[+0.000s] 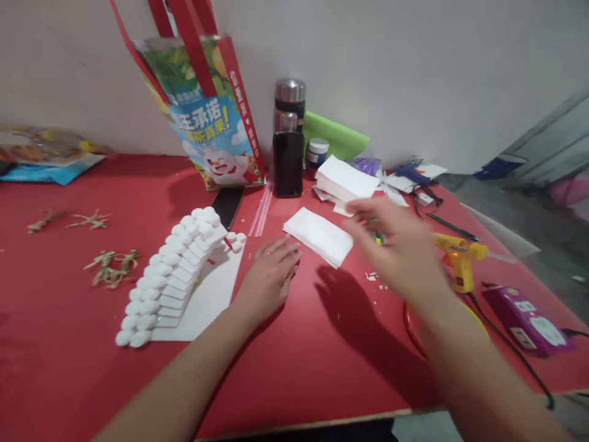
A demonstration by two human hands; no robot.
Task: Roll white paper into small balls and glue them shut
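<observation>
Hands, two. Left hand (272, 270): laid on the red surface (294, 374), fingers extended and slightly spread. Right hand (398, 245): raised over the surface, blurred — thumb and fingers parted in a loose curve, shadow falling to its near left.

Card stack (318, 236), white: flat on the surface between the hands, just beyond the left fingertips. Thicker white stack (347, 178): farther off and to the right of the first.

Curved model (177, 270), white: left of the left hand; a row of slats edged with paired round white pieces, set on a white base sheet (218, 307).

Twine figures (110, 268), tan: left of the model, three groups.

Far side: printed bag (216, 129) with red handles; pink straws (262, 212); black phone (288, 164), upright before a steel-topped flask (291, 92); lidded jar (317, 152); green sheet (335, 135).

Right side: yellow glue gun (460, 264); purple box (527, 322), with cable, farther right and nearer; round red-rimmed item (411, 331) — partly hidden by the right forearm.
</observation>
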